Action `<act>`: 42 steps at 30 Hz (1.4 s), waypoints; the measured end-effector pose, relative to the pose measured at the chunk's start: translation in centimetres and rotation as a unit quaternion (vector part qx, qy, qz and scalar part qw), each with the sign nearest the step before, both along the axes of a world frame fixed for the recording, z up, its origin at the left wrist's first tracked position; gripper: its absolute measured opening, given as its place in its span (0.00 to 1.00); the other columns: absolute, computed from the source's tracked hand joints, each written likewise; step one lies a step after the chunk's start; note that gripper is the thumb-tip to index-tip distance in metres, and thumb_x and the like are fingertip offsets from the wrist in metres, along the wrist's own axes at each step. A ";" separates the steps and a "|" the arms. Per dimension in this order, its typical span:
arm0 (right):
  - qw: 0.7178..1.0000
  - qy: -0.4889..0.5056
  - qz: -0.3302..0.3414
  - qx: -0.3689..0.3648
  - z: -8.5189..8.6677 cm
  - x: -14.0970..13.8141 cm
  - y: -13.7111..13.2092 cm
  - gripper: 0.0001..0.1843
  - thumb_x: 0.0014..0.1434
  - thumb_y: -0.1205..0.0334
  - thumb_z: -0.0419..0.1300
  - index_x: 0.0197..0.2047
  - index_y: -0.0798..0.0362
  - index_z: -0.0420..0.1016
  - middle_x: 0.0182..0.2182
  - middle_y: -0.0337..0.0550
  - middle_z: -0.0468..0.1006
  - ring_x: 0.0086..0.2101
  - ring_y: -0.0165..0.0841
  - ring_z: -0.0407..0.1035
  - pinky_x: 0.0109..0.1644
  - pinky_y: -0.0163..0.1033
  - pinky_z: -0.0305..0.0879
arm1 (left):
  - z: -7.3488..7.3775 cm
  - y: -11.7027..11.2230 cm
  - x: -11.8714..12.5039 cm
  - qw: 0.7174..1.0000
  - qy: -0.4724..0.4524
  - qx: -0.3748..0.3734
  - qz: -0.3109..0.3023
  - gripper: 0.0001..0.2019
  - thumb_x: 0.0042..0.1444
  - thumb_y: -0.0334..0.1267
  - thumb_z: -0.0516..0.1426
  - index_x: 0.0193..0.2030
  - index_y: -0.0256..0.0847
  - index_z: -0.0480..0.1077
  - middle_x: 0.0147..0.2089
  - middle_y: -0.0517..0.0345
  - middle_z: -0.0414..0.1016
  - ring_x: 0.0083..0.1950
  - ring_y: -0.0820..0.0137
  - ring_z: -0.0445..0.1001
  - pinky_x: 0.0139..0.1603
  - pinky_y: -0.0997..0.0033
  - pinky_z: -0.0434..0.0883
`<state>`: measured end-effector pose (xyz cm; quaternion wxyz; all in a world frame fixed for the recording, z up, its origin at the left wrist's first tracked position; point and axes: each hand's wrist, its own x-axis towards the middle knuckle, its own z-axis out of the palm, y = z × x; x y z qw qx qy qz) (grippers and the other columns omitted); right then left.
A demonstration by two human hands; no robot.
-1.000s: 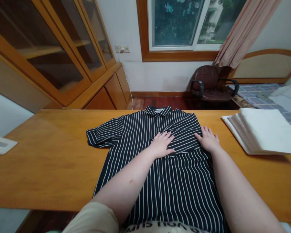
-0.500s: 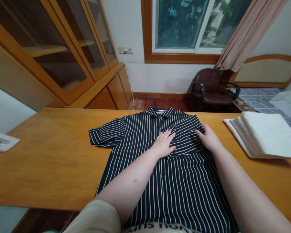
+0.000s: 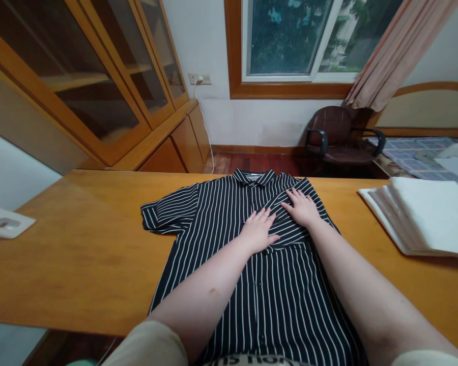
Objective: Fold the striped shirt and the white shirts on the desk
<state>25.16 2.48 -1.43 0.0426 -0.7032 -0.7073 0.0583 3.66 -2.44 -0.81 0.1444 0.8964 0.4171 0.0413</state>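
Observation:
A black shirt with white stripes (image 3: 221, 244) lies front up on the wooden table, its collar pointing away from me. The sleeve on the right is folded inward across the chest, while the left one stretches out to the side. My left hand (image 3: 258, 231) rests flat on the end of the folded sleeve, near the button line, fingers spread. Farther right and a little higher, my right hand (image 3: 302, 208) also lies flat on that sleeve with its fingers apart. Neither hand grips the cloth. The shirt's hem is hidden below my own top.
A stack of folded white cloth or sheets (image 3: 423, 216) lies on the table (image 3: 80, 254) at the right. At the left edge is a white object with a slot (image 3: 7, 222). Beyond stand a glass-door cabinet (image 3: 95, 91), a dark red armchair (image 3: 336, 134) and a bed (image 3: 423, 152).
My right hand has moved left from the shirt's folded right edge onto the sleeve and now lies flat. My left hand has stayed in place on the shirt.

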 end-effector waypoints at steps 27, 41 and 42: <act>0.964 0.251 -0.067 0.048 1.3 -4.8 -3.5 0.34 0.64 0.45 0.43 0.66 0.56 0.56 0.66 0.54 0.53 0.64 0.39 0.48 0.65 0.47 0.49 | 0.3 0.5 -0.3 1.000 -0.005 0.000 -0.019 0.33 0.61 0.54 0.46 0.69 0.39 0.47 0.72 0.50 0.44 0.73 0.63 0.40 0.70 0.51 0.42; 0.999 0.052 0.012 0.008 0.2 -7.9 -4.7 0.38 0.64 0.41 0.42 0.69 0.57 0.51 0.67 0.50 0.50 0.66 0.44 0.41 0.66 0.53 0.36 | 4.9 1.7 -5.4 0.986 -0.038 -0.013 0.160 0.37 0.61 0.54 0.47 0.71 0.39 0.40 0.72 0.46 0.43 0.72 0.60 0.45 0.68 0.56 0.49; 0.999 0.049 0.012 0.007 0.1 -8.0 -4.7 0.39 0.63 0.41 0.42 0.69 0.57 0.50 0.68 0.50 0.49 0.66 0.44 0.40 0.66 0.53 0.35 | 5.7 2.0 -7.0 0.982 -0.057 0.009 0.180 0.34 0.62 0.53 0.45 0.70 0.41 0.43 0.72 0.50 0.47 0.71 0.63 0.48 0.67 0.59 0.51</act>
